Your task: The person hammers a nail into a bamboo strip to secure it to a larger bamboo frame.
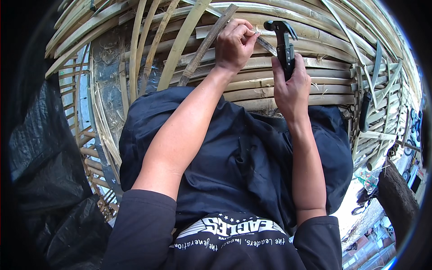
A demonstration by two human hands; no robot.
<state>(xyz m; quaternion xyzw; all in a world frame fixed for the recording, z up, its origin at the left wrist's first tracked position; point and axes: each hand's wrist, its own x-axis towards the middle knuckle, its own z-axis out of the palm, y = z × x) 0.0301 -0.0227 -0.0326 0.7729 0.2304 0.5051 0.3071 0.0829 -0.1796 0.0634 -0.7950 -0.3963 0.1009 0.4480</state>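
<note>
"Hammer (283,42), look and place?"
"Black, curved claw, head toward the top, over pale bamboo slats (330,87). Right hand (292,87) clamped round the handle."
"Left hand (235,42)?"
"Near the hammer's head, thumb and fingers pinched together; can't tell on what, too small."
"Hidden?"
"Handle's lower end, inside the right hand. Slats get cut off along the top."

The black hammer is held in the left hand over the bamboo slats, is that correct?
Not quite: the head view shows the black hammer in the right hand, not the left hand. It is indeed held over the bamboo slats.
</note>
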